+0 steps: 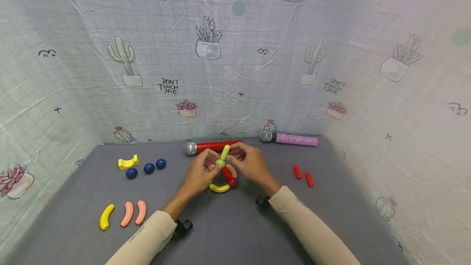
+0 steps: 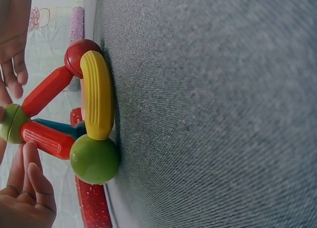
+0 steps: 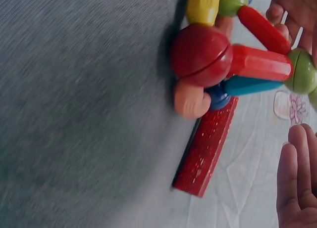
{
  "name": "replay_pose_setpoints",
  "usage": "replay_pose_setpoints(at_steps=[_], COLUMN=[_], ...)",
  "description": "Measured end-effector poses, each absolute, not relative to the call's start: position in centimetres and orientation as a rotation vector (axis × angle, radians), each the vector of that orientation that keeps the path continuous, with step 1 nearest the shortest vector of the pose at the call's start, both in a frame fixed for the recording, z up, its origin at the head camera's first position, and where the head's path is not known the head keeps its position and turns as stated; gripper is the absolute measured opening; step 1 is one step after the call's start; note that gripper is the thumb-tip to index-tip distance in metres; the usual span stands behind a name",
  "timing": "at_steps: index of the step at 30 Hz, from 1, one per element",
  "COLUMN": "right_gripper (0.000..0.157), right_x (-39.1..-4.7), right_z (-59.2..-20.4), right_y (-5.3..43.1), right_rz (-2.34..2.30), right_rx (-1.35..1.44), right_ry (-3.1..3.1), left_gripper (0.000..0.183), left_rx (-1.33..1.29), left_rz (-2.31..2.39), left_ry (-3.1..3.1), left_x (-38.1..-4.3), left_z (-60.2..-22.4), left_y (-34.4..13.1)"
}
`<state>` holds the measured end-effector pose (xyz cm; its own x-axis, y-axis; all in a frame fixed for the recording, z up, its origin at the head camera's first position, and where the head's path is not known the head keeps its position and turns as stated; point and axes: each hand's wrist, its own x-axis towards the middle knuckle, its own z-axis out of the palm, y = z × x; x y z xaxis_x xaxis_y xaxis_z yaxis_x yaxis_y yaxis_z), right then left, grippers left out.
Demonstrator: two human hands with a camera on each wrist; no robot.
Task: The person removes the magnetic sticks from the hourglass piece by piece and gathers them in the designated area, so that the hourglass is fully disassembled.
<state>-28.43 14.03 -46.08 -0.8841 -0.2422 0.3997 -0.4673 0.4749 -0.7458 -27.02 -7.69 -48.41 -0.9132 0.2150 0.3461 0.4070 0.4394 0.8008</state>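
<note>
My left hand (image 1: 198, 175) pinches a green ball (image 1: 220, 163) at the top of a small frame of sticks and balls. A light green stick (image 1: 225, 151) stands tilted on that ball, and my right hand (image 1: 253, 166) has its thumb and index finger at the stick; the contact is partly hidden. Below, red sticks (image 2: 47, 91) and a teal stick (image 3: 252, 85) slope down from the ball. The base shows a yellow curved stick (image 2: 97, 95), a red ball (image 3: 202, 55), a lower green ball (image 2: 95, 159), a pink curved stick (image 3: 190, 100) and a blue ball (image 3: 218, 98).
Behind the frame lies a red microphone (image 1: 209, 147), with a purple one (image 1: 296, 139) farther right. Leftward are a yellow block (image 1: 128, 162), blue balls (image 1: 149, 168), a yellow curved stick (image 1: 106, 217) and pink curved sticks (image 1: 127, 214). Two red sticks (image 1: 297, 172) lie rightward.
</note>
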Motion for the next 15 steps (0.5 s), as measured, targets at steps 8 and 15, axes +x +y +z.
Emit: replay_pose_setpoints(at_steps=[8,15], right_gripper=[0.028,0.022], right_x=[-28.9,-29.0], right_z=[-45.7,-45.7], right_y=[12.9,12.4], right_rz=[1.506,1.758], right_rx=[0.54,0.487], right_ry=[-2.475,-2.393], left_gripper=[0.03,0.031], left_rx=[-0.507,-0.524], left_rz=[-1.519,-1.532], left_ry=[-2.511,-2.511], left_x=[-27.3,-27.3], left_z=[-48.6,-48.5], left_y=[-7.8,-7.9])
